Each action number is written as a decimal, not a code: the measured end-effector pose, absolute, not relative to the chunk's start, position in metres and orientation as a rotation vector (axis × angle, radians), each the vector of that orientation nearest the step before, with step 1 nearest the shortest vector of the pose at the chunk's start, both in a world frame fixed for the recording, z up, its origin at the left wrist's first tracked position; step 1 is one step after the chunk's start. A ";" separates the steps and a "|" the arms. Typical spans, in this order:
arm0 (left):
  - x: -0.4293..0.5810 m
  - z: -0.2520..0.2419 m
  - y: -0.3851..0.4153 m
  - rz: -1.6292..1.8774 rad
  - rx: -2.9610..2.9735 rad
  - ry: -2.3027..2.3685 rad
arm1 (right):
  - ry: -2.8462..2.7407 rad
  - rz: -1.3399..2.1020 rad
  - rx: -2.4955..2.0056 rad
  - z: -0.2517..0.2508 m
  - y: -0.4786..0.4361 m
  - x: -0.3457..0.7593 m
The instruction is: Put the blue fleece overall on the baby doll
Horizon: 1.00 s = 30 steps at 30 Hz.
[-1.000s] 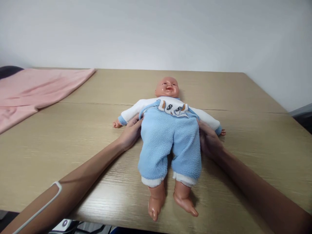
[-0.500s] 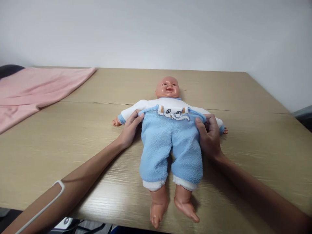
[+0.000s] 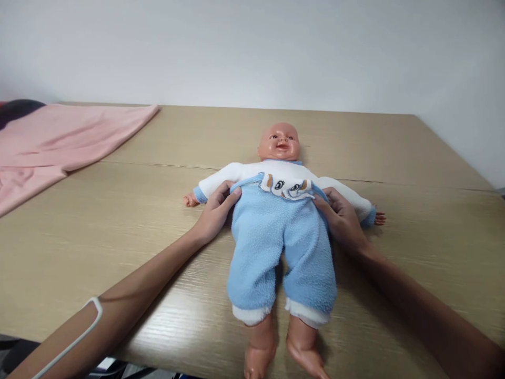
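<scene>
A baby doll [image 3: 279,142] lies on its back on the table, head toward the wall and bare feet toward me. It wears a white long-sleeved top [image 3: 229,172] with blue cuffs and fleecy light blue pants [image 3: 256,242] with white hems. An elephant face patch [image 3: 286,188] sits at the front of the waistband. My left hand [image 3: 216,208] pinches the waistband at one side, thumb on top. At the other side my right hand [image 3: 341,216] is closed on the waistband, its fingers partly behind the cloth.
A pink cloth [image 3: 79,137] is spread over the table's left side, with a dark object [image 3: 19,110] behind it. The wooden table [image 3: 158,200] has a seam across it and meets a white wall [image 3: 252,52]. A white cord or band [image 3: 74,342] lies along my left forearm.
My right hand has shifted inward along the waistband, and the elephant patch is more bunched. The camera view has moved a little, so the doll appears slightly lower and farther right.
</scene>
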<state>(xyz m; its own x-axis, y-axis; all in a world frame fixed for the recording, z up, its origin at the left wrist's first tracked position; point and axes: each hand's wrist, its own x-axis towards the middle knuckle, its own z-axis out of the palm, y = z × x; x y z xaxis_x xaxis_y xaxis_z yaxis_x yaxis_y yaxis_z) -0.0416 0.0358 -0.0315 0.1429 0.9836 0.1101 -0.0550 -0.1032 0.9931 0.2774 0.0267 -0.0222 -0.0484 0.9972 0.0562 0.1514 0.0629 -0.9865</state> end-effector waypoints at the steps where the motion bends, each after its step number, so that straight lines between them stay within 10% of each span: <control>1: -0.043 -0.033 0.036 1.192 1.301 1.007 | -1.395 1.104 -1.251 -0.023 0.026 0.277; 21: -0.044 -0.033 0.028 1.469 1.374 0.866 | -1.435 0.356 -1.243 -0.034 0.006 0.273; 30: -0.034 -0.025 0.029 1.431 1.362 0.954 | -2.041 0.184 -1.043 0.059 0.046 0.224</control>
